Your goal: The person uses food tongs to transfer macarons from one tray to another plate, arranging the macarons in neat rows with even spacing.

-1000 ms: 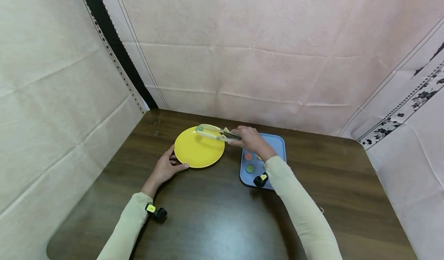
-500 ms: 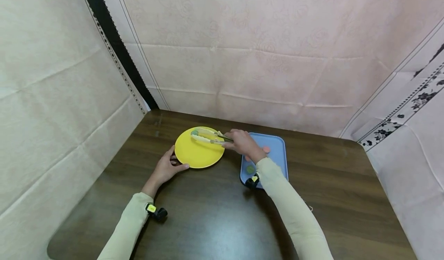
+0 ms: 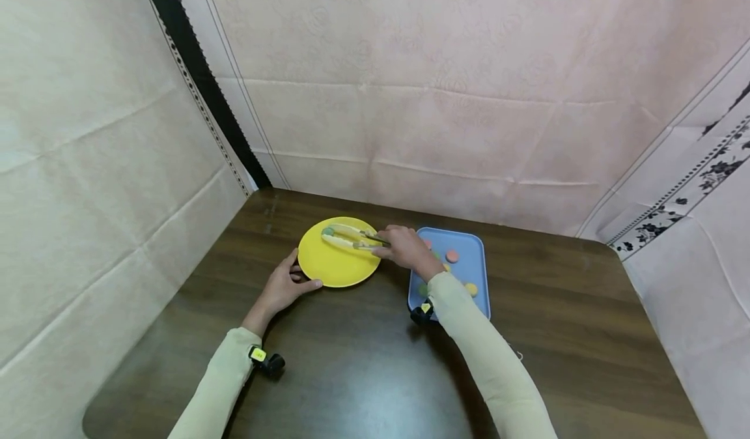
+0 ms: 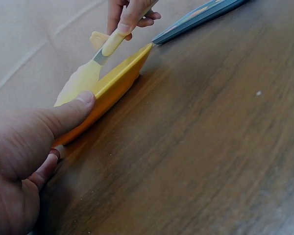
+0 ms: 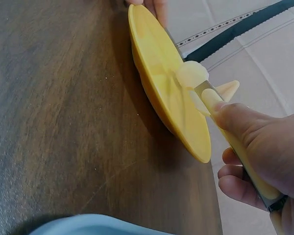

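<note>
My left hand [image 3: 283,287] holds the near-left rim of a round yellow plate [image 3: 342,266], its thumb on the rim and other fingers lower at the edge. The right hand [image 3: 405,248] grips a pair of tongs [image 4: 110,47] with pale yellow tips and handle grips. Between the tong tips, over the far-left part of the plate, sits a small round green piece [image 3: 328,231]. Whether it touches the plate I cannot tell. In the right wrist view the tong head [image 5: 192,75] hides that piece, while the thumb presses along the tongs' handle [image 5: 213,100].
A blue tray [image 3: 479,256] lies right of the plate, partly under the right forearm. Small round pieces rest in it, among them a pink one [image 3: 452,256] and a yellow one [image 3: 471,289]. The brown wooden table [image 3: 328,361] ends before a pale cloth backdrop [image 3: 433,133].
The right hand has shifted left and slightly nearer, carrying the tongs and green piece lower over the plate. More pieces in the tray now show. My left hand stays on the rim.
</note>
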The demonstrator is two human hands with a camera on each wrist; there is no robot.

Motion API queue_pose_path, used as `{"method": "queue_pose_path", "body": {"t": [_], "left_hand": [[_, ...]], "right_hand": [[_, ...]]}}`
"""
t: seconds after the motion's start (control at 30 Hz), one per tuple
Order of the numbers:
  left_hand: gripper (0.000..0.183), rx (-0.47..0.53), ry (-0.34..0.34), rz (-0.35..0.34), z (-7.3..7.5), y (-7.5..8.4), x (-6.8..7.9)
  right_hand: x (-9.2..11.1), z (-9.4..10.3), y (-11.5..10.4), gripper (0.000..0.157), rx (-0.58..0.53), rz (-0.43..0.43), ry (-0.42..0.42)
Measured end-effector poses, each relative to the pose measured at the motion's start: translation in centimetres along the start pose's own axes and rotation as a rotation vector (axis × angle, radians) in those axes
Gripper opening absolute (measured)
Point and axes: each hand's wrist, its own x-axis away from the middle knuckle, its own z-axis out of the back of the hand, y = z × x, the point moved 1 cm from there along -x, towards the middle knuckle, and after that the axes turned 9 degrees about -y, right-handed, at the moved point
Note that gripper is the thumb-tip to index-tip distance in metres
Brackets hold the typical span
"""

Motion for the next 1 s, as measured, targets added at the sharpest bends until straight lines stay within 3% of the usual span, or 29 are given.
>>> {"method": "queue_pose_path", "body": {"t": [0.3, 0.53, 0.8, 1.0], "left_hand": [[0.115, -0.001, -0.002, 0.012, -0.2, -0.2, 0.0], [0.114, -0.011, 0.004, -0.003, 0.1, -0.1, 0.0], [0.113, -0.004, 0.002, 0.003, -0.1, -0.2, -0.2], [0.115, 0.010, 0.005, 0.010, 0.0, -0.3, -0.2]], "right_hand": [[-0.1, -0.7, 0.0, 0.051, 0.005, -0.005, 0.003], [0.8, 0.1, -0.1, 0.051, -0.008, 0.001, 0.045], [4.0, 2.9, -0.2, 0.055, -0.037, -0.001, 0.134], [7.9, 5.0, 0.0, 0.057, -0.006, -0.020, 0.190]]}}
